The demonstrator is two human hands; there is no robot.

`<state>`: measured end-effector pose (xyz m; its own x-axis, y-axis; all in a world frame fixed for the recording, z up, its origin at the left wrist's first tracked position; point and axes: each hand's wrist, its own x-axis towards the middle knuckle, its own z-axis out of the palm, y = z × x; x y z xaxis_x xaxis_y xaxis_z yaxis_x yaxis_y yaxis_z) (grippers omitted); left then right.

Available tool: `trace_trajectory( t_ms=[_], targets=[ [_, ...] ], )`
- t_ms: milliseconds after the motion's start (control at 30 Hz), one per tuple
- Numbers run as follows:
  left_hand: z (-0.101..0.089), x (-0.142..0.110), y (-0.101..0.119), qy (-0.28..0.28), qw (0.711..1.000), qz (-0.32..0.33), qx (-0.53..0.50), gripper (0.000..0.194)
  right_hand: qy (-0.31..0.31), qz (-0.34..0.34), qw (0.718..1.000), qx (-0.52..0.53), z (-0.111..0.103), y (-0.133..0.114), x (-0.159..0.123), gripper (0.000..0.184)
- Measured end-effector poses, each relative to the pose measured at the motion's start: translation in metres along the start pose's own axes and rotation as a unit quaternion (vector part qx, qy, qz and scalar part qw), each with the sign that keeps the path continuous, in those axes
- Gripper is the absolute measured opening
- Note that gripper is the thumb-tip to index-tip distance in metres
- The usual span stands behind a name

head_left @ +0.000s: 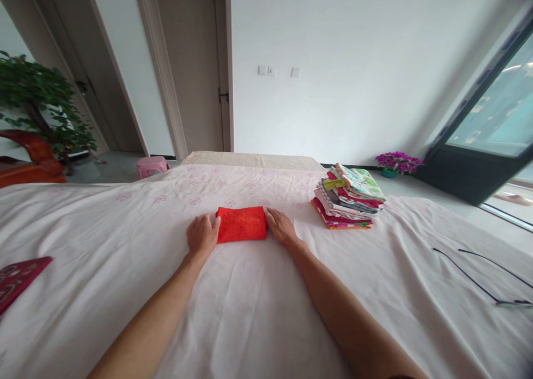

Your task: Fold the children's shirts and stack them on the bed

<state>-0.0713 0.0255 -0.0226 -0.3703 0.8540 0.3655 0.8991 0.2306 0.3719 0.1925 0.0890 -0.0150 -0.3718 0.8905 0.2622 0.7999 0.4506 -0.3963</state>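
Red cloth (241, 224) on sheet (233, 301), nearer far edge, long axis left-right, between left hand (201, 234) and right hand (283, 229). Fingers loose, clenching nothing, at its short ends; neither hand clearly nearer.

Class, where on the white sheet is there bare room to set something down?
On the white sheet: between the magenta object and left hand, and between right hand and eyeglasses. Crowded: the folded red cloth between both hands, and the folded-cloth stack.
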Motion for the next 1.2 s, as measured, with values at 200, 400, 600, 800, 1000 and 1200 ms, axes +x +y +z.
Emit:
trace_trajectory(
  t_ms=[200, 400, 600, 800, 1000, 1200],
  targets=[
    [-0.002, 0.001, 0.006, -0.024, 0.999, -0.034, -0.003, 0.051, 0.014, -0.039, 0.998, 0.038, -0.008, -0.004, -0.002, 0.053],
    [0.007, 0.013, 0.004, -0.046, 0.994, -0.048, -0.086, 0.035, 0.006, -0.033, 0.999, 0.007, -0.002, -0.006, -0.001, 0.042],
    [0.006, 0.010, 0.014, -0.046, 0.978, -0.025, -0.203, 0.035, 0.001, -0.046, 0.998, 0.031, -0.005, -0.006, 0.000, 0.033],
    [-0.011, -0.007, 0.037, 0.028, 0.915, 0.032, -0.402, 0.035, 0.045, -0.009, 0.984, 0.174, 0.003, 0.007, 0.001, 0.055],
    [-0.027, -0.018, 0.055, 0.034, 0.860, 0.076, -0.504, 0.037, 0.113, -0.097, 0.957, 0.251, -0.002, 0.000, -0.003, 0.074],
    [-0.052, -0.025, 0.067, -0.050, 0.831, 0.140, -0.536, 0.034, 0.043, -0.224, 0.955, 0.192, -0.038, -0.029, -0.003, 0.091]
  ],
)
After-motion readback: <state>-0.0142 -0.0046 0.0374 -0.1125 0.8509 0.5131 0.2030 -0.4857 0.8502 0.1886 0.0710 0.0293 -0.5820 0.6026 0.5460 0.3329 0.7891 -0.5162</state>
